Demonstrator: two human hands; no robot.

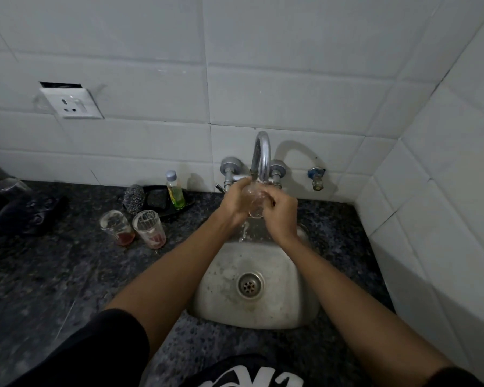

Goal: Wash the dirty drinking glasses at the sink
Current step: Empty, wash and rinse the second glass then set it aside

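Both hands were on one clear drinking glass (254, 201) at frame centre, under the running tap (260, 155): my left hand (235, 201) wrapped its side, my right hand (281, 212) curled round the other. Wet glass could slip and crack in the steel sink (291, 289). Two dirty glasses (134, 229) waited at left on the counter (53, 275); a careless elbow might topple them.

Glass held under the tap over the sink

The left hand (235, 201) and right hand (281, 213) grip one clear glass (254, 199) beneath the tap (261, 155); two dirty glasses (134, 227) stand on the surface (53, 275) left of the sink (224, 275).
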